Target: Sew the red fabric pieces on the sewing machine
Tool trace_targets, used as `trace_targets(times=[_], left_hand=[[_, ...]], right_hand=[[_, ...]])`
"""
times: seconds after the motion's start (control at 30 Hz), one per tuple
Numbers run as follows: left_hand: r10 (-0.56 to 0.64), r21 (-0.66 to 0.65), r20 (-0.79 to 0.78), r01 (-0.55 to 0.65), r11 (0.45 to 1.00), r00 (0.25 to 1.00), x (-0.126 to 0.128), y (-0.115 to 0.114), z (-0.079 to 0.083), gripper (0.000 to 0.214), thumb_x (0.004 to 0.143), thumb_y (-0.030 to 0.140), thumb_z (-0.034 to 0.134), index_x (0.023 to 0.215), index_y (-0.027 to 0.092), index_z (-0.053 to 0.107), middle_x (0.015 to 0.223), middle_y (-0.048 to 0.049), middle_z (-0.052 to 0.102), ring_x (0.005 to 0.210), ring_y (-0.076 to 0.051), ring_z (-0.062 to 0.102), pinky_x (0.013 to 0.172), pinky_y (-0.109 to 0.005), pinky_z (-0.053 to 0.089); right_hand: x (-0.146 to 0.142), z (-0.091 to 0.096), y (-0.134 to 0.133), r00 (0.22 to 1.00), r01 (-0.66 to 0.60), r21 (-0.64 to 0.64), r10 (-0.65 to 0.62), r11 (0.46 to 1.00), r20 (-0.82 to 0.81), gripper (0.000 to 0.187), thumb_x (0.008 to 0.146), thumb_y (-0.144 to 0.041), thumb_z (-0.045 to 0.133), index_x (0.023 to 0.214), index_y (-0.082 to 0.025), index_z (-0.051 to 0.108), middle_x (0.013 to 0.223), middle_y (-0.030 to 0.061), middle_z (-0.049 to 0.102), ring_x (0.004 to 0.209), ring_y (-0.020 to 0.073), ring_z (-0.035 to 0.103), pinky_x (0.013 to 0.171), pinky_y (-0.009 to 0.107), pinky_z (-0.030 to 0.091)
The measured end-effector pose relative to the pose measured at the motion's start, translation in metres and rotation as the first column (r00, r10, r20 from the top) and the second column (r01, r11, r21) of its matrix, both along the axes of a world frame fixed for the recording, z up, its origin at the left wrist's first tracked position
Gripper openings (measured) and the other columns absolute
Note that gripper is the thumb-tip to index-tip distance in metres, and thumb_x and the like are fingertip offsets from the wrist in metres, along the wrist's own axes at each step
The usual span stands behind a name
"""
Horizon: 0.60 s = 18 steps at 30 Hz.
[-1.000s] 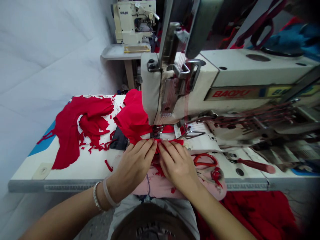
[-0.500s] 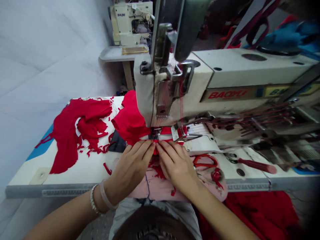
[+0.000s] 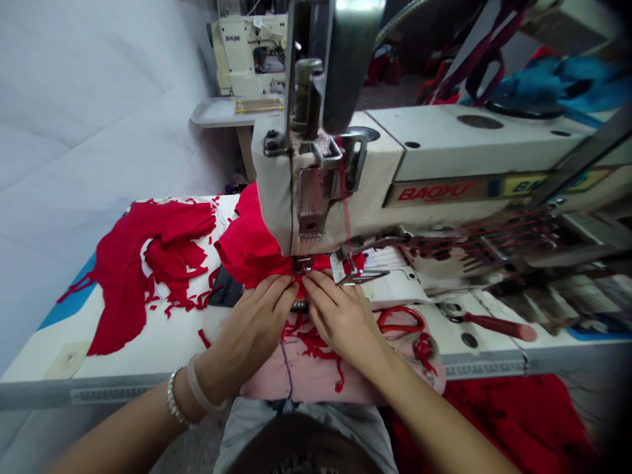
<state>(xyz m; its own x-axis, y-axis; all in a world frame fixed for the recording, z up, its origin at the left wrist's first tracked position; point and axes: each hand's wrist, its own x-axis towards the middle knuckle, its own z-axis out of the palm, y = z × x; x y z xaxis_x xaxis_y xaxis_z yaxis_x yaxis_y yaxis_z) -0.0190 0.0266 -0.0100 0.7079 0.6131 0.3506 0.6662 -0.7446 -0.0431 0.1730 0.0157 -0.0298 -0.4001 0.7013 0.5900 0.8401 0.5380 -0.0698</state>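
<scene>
White sewing table (image 3: pixel 158 349), red fabric cut-offs (image 3: pixel 148 263) — scattered scraps (image 3: pixel 203 338), a red-handled screwdriver (image 3: pixel 498 327)

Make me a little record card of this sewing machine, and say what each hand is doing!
Machine: BAOYU sewing machine
Left hand: fingers pressing red fabric beside the presser foot
Right hand: fingers pressing the same cloth, beside the foot
On the table: red cloth pieces and scraps, red-handled scissors, red-handled screwdriver
On the lap: pink cloth
Behind: another sewing machine
</scene>
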Motion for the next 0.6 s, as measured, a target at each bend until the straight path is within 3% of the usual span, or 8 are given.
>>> trace_targets(times=[0.23,0.4,0.6], left_hand=[[-0.060,0.026,0.024,0.060,0.998,0.998,-0.004,0.005,0.004,0.034,0.092,0.004,0.041,0.123,0.007,0.054,0.122,-0.0164,0.062,0.107,-0.027,0.063,0.082,-0.039,0.058],[-0.056,0.028,0.038,0.055,0.998,0.998,-0.004,0.011,0.005,0.033,0.093,0.008,0.044,0.124,0.007,0.054,0.122,-0.0160,0.064,0.111,-0.028,0.062,0.082,-0.040,0.059],[-0.079,0.005,0.071,0.079,0.997,0.994,-0.010,0.017,0.004,0.036,0.092,0.004,0.041,0.124,0.008,0.057,0.127,-0.0145,0.064,0.114,-0.027,0.062,0.084,-0.040,0.058]], right_hand=[[-0.004,-0.002,0.000,0.984,-0.016,-0.093,-0.001,0.996,-0.181,0.023,0.096,-0.018,0.050,0.108,-0.014,0.069,0.104,0.0091,0.070,0.097,0.0188,0.061,0.082,0.034,0.046],[-0.005,-0.001,0.004,0.991,-0.007,-0.090,-0.005,0.996,-0.137,0.025,0.095,-0.015,0.048,0.111,-0.012,0.068,0.105,0.0101,0.070,0.099,0.0197,0.062,0.080,0.033,0.048],[0.005,-0.004,0.006,0.987,-0.066,-0.056,0.057,0.996,-0.151,0.028,0.094,-0.013,0.048,0.116,-0.015,0.066,0.114,0.0101,0.069,0.107,0.0195,0.062,0.091,0.038,0.049]])
